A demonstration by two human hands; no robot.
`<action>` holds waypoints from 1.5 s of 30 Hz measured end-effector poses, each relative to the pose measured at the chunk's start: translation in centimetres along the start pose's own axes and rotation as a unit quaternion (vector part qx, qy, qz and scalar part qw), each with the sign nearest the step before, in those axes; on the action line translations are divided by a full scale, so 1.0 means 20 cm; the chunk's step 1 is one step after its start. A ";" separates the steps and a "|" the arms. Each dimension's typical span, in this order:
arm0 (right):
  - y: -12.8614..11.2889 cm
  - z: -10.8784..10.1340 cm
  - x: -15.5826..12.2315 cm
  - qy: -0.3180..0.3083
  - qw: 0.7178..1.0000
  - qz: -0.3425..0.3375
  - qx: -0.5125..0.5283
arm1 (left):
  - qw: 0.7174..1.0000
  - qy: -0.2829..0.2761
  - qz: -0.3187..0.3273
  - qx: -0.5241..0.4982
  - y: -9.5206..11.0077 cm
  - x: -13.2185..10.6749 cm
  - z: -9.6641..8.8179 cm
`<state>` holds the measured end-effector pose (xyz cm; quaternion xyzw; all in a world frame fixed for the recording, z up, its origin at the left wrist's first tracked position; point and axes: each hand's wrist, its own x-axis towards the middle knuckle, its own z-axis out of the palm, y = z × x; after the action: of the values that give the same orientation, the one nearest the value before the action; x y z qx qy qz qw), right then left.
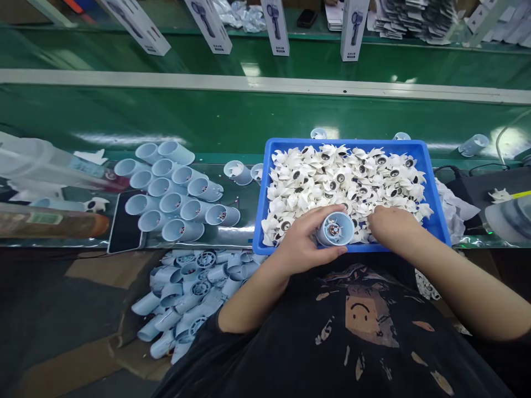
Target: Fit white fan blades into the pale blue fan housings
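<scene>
My left hand (305, 240) is wrapped round a light blue plastic tube (335, 229), its open end facing me with a white fan blade inside. It sits over the near edge of a blue tray (433, 190) heaped with several white fan blades (344, 177). My right hand (390, 224) rests knuckles-up in the blades at the tray's near right, fingers curled down into the heap; what they hold is hidden.
Stacked light blue tubes (174, 190) lie left of the tray on the bench. More tubes (186, 298) are piled lower left by my lap. A phone (124, 226) lies near them. A green conveyor (249, 119) runs behind, with upright white boxes (276, 25).
</scene>
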<state>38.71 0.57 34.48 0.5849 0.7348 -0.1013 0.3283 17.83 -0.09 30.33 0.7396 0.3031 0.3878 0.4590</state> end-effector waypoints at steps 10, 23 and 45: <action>0.03 0.06 -0.04 0.104 0.977 0.006 0.186 | 0.997 -0.010 -0.011 0.070 0.02 -0.01 0.03; 0.06 0.11 -0.21 0.309 0.763 -0.227 0.521 | 0.971 -0.026 0.091 0.220 0.11 0.01 0.08; -0.07 0.05 -0.24 0.449 0.823 -0.249 0.243 | 0.928 0.103 0.205 0.293 0.11 0.01 0.13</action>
<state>38.31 -4.11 36.34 0.4237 0.8732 -0.0812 -0.2269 20.32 -2.04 31.74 0.8434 0.2908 0.4409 0.0988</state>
